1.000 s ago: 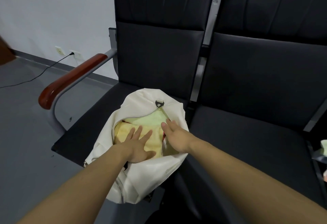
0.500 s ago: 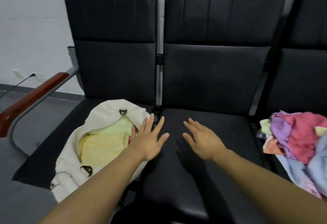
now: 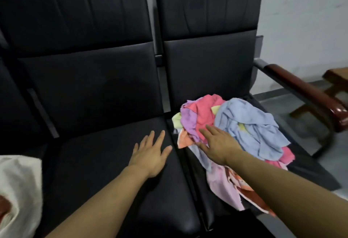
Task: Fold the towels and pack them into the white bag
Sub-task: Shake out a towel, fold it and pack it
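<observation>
A heap of loose towels (image 3: 243,124) lies on the right black seat: pink, purple, light blue, pale yellow, orange and a light pink one hanging over the front edge. My right hand (image 3: 216,141) reaches over the heap's left side with straight fingers, touching the purple and orange cloth. My left hand (image 3: 150,153) hovers flat and spread over the middle seat (image 3: 105,162), holding nothing. Only the edge of the white bag (image 3: 20,187) shows at the lower left; its inside is out of view.
Black padded seats form a row with tall backrests (image 3: 90,72). A dark red wooden armrest (image 3: 308,94) ends the row on the right. Beyond it stands a wooden stool (image 3: 337,79) on the grey floor by a white wall.
Both hands left the bag and swung right across the middle seat. The view turned right, so the towel heap is now central and the bag is almost out of frame.
</observation>
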### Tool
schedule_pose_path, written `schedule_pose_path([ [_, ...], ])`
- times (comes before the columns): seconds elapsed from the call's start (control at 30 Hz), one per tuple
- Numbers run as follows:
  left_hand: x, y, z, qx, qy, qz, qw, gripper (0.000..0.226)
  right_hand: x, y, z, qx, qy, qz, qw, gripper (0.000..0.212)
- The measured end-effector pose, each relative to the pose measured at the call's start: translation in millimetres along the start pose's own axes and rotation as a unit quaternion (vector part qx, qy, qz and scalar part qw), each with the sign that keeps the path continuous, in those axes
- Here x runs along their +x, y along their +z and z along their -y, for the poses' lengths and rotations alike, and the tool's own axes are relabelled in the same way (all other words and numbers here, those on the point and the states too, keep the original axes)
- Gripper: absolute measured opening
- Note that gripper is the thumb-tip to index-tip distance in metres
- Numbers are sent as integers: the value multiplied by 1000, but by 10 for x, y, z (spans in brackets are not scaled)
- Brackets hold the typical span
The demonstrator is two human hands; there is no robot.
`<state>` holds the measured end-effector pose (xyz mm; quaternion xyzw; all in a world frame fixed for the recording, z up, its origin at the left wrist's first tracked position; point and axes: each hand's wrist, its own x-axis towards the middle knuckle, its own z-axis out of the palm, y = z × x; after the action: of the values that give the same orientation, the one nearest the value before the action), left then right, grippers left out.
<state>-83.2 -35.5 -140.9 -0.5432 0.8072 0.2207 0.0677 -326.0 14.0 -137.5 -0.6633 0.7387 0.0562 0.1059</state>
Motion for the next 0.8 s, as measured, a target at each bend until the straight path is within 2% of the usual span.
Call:
schedule_pose_path([
  [0.1, 360, 174, -446, 2, 36, 8, 999, 67, 108, 57, -501, 26, 49, 6, 998, 76],
  [0.2, 674, 420, -865, -20, 75, 4, 997, 66, 154, 183, -934, 52, 126, -13, 991, 78],
  [0.3, 960, 693, -1273, -98, 100, 12, 990, 60, 181, 305, -1268, 129, 195, -86, 968, 87],
  [0.4, 1204, 848, -1661, -267, 82, 5, 960, 64, 275, 285, -1489, 222, 201, -183, 937, 87],
  [0.47, 1362, 934, -1845, -343, 52, -21, 938, 66, 314, 228, -1599, 223, 203, -231, 925, 86],
  [0.53, 1474, 958, -1963, -376, 7, -42, 926, 55, 360, 178, -1720, 184, 212, -221, 934, 75],
  [0.6, 1528, 967, -1995, -400, -33, -54, 914, 42, 405, 140, -1826, 166, 229, -170, 944, 52],
  [0.67, 1516, 917, -1951, -409, -42, -68, 909, 37, 430, 110, -1880, 163, 230, -140, 949, 43],
  [0.73, 1482, 834, -1836, -413, -39, -89, 906, 36, 445, 88, -1876, 132, 203, -182, 953, 39],
  [0.8, 1451, 701, -1699, -429, -43, -121, 894, 34, 433, 12, -1815, 141, 189, -252, 939, 39],
])
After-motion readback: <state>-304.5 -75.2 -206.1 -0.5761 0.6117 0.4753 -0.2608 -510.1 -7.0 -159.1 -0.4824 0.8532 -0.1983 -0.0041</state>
